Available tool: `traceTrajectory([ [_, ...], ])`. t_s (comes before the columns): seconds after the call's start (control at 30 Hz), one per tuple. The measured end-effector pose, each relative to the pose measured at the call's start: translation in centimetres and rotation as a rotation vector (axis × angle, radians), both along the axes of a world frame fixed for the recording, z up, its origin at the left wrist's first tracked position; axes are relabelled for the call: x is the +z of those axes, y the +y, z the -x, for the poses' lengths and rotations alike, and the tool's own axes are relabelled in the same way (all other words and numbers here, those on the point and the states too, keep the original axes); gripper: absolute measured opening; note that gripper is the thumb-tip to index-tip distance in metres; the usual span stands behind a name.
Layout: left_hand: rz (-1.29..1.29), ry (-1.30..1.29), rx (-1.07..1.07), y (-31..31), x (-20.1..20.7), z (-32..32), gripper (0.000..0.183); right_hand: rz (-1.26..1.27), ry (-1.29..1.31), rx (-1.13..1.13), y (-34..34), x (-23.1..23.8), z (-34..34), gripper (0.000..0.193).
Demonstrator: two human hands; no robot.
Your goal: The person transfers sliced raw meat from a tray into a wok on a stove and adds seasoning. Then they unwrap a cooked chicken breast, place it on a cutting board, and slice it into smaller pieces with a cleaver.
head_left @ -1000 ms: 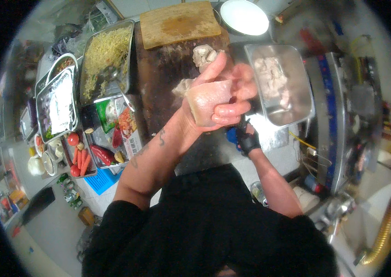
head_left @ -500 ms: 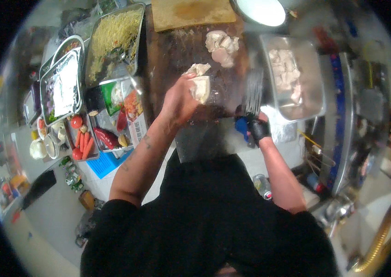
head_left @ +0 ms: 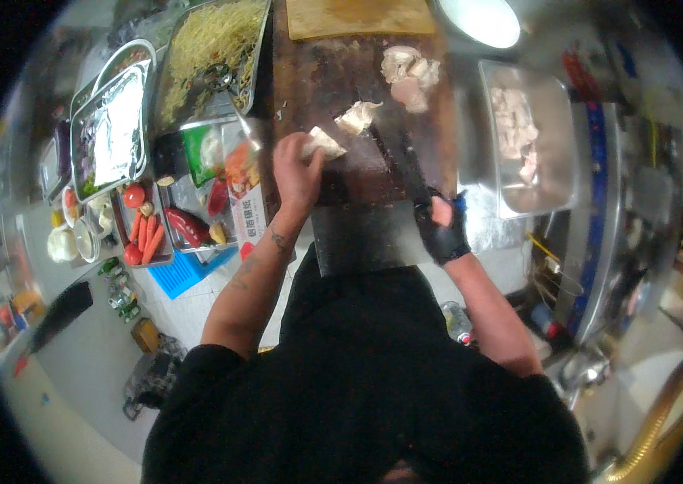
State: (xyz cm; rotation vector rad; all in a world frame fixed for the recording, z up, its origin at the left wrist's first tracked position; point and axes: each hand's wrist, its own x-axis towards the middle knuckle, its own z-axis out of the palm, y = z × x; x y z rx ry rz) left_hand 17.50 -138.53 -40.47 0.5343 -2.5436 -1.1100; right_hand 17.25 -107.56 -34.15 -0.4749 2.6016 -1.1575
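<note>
On the dark cutting board (head_left: 341, 77), the fingers of my left hand (head_left: 296, 173) close on a pale chunk of meat (head_left: 327, 143), which looks like chicken. Just beyond it to the right lies a loose pale piece (head_left: 359, 118). My right hand (head_left: 443, 230), in a black glove with some bare skin showing, grips a knife (head_left: 407, 153). Its dark blade points away from me over the board's right side, seen nearly edge-on and blurred. Beyond the blade sits a small pile of pale meat (head_left: 411, 77).
A steel pan (head_left: 571, 145) with pale meat pieces stands at right, near a white bowl (head_left: 482, 20). A yellowish board (head_left: 357, 18) lies at the far end. Leftward are a tray of shredded food (head_left: 212, 48), a foil-covered tray (head_left: 115, 141), carrots (head_left: 148, 234) and a red pepper (head_left: 186, 226).
My left hand has shifted left and nearer the board's edge with the chunk, apart from the other piece. The knife has swung left over the board. The whole view has shifted slightly.
</note>
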Motion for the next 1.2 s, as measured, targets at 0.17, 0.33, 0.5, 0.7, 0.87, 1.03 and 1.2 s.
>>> traceTrajectory([
  [0.17,0.184,0.143,-0.326,-1.6,2.0,0.4,0.033,0.041,-0.168,-0.024,-5.2,2.2,1.0,0.021],
  [0.33,0.232,0.103,-0.545,-3.0,3.2,1.0,0.030,0.053,-0.212,0.147,-8.8,4.5,2.4,0.048],
  [0.5,0.239,0.013,-0.645,-3.9,3.5,1.9,0.027,-0.051,-0.112,0.204,-11.1,5.6,2.9,0.044],
  [0.7,0.176,0.042,-0.620,-4.2,3.2,2.3,0.031,-0.094,-0.210,0.207,-11.9,5.3,3.9,0.046],
  [0.87,0.105,0.061,-0.617,-4.5,2.8,2.5,0.038,-0.214,-0.197,0.323,-12.1,4.6,5.8,0.049],
  [1.03,0.071,0.006,-0.598,-4.7,2.2,2.6,0.042,-0.298,-0.194,0.308,-12.3,1.8,6.6,0.045],
  [1.2,0.030,-0.010,-0.586,-5.0,1.5,2.5,0.045,-0.277,-0.098,0.321,-13.0,-0.8,6.9,0.043],
])
